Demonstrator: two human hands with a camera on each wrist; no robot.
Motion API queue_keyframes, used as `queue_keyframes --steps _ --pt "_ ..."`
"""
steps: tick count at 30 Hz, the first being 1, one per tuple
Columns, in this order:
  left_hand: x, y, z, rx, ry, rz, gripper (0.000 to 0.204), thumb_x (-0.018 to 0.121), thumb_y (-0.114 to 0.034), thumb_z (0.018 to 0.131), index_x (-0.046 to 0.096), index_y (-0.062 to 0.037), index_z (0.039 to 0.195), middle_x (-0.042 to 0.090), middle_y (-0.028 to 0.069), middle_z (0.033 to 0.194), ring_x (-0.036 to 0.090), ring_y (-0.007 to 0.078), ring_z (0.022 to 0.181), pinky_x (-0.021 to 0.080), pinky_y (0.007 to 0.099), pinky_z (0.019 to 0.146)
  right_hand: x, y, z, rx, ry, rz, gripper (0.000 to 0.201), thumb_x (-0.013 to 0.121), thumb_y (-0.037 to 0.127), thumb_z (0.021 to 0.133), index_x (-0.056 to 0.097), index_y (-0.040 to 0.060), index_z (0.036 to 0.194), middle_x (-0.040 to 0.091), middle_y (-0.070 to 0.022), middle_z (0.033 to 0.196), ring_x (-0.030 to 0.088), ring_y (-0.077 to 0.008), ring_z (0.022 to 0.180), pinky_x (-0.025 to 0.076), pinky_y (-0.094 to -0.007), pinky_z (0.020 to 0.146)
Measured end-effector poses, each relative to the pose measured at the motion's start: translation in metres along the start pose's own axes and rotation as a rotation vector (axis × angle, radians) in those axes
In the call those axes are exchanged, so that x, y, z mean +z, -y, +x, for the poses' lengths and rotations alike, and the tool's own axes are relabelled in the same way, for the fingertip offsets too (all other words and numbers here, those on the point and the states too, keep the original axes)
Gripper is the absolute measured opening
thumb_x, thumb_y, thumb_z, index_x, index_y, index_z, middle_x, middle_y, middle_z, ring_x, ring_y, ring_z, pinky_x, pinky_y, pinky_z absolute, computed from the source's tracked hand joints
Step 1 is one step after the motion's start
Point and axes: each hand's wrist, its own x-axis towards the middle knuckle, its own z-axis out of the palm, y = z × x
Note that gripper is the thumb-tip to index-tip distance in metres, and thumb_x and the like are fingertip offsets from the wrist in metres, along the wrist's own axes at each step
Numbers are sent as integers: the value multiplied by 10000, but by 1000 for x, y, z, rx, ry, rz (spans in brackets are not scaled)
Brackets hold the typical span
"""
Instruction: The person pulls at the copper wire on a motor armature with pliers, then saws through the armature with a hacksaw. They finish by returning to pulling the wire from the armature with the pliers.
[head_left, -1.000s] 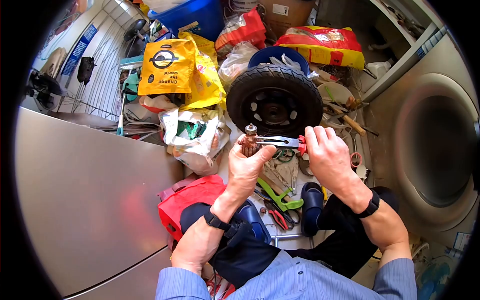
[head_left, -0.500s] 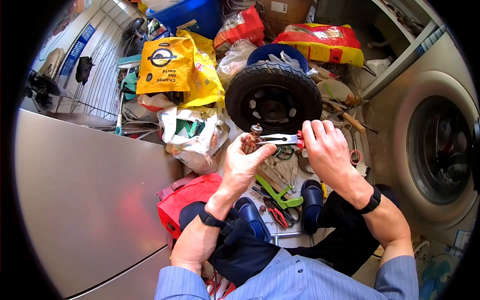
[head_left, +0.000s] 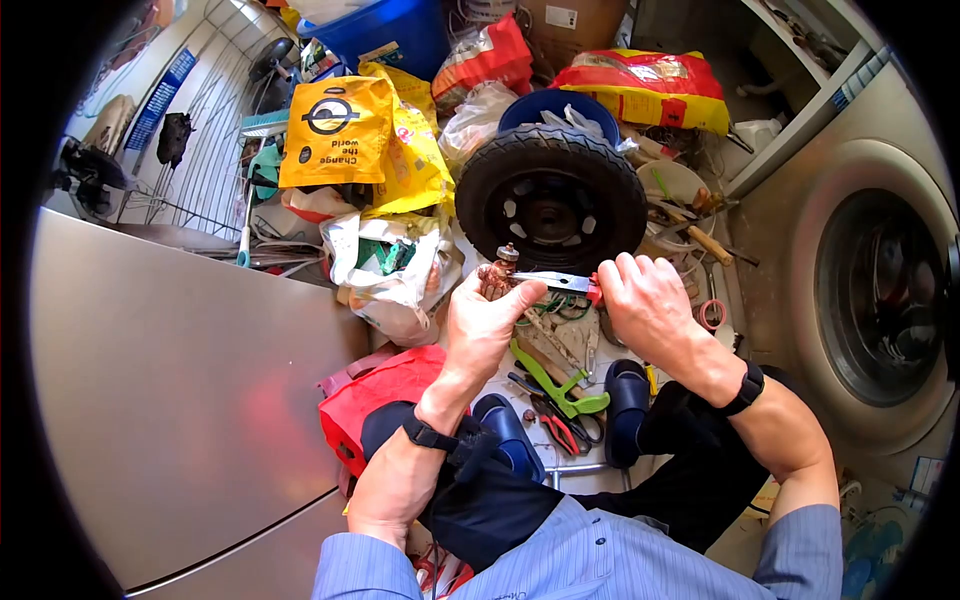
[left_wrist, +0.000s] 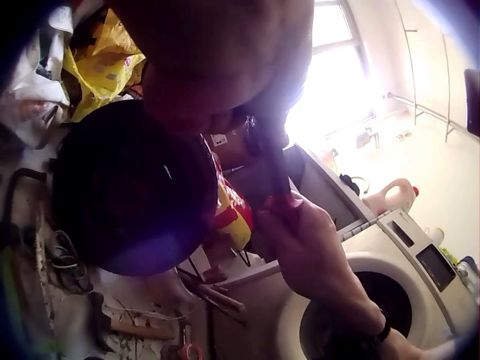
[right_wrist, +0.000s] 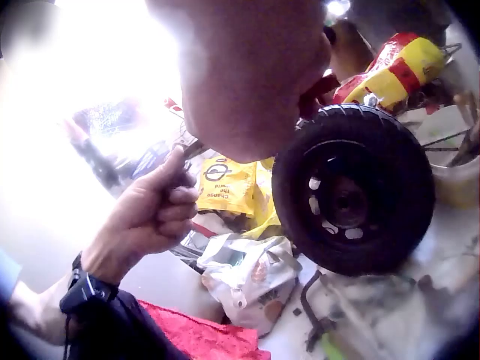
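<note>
In the head view my left hand (head_left: 480, 325) holds a rusty brown metal fitting (head_left: 495, 281) with a small silver tip standing up. From the right, my right hand (head_left: 648, 308) grips long-nose pliers (head_left: 562, 281) by their red handles. The plier tips meet the fitting just below its silver end, close by my left thumb. Seen from the left wrist, the right hand (left_wrist: 315, 251) is raised with its fingers curled, and the near hand is dark. The right wrist view shows the left hand (right_wrist: 154, 214) with curled fingers; the fitting is mostly hidden there.
A black tyre on a wheel (head_left: 550, 205) lies just beyond the hands. Below them are a green-handled tool (head_left: 560, 385), red-handled pliers (head_left: 560, 437) and slippers (head_left: 626, 400). Bags (head_left: 335, 130) crowd the left; a washing machine (head_left: 880, 290) stands right, a smooth grey panel (head_left: 190, 370) left.
The pliers have turned, showing less of their flat side, and the right hand has shifted slightly. The fitting tilted a little in the left hand, which keeps its grip.
</note>
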Motion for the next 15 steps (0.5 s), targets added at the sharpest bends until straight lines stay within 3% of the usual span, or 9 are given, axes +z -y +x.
queue_keyframes --steps 3,6,10,15 --pt "8 0 -1 47 -68 -81 188 840 -105 909 701 -29 1010 733 -6 919 639 54 800 524 229 737 8 4 -5 53 23 64 91 644 96 846 603 61 919 623 -97 837 659 -278 737 509 -410 644" --pt "15 -4 -1 101 -131 -138 151 837 -81 907 708 -41 975 720 -24 894 624 47 787 516 225 731 9 9 -6 182 132 308 120 635 89 867 593 24 959 667 -174 874 700 -386 808 561 -497 682" --pt "11 -2 -2 167 -167 -88 138 833 -54 903 700 -56 938 693 -47 865 604 34 768 501 220 714 1 14 -2 276 268 536 157 673 158 952 606 16 965 682 -204 860 675 -441 832 531 -514 718" --pt "7 -3 -4 130 -113 -149 152 805 -21 911 676 -67 976 668 -64 845 593 34 755 490 218 696 -8 10 5 275 364 651 190 670 194 956 650 6 952 707 -228 921 684 -438 905 535 -515 782"
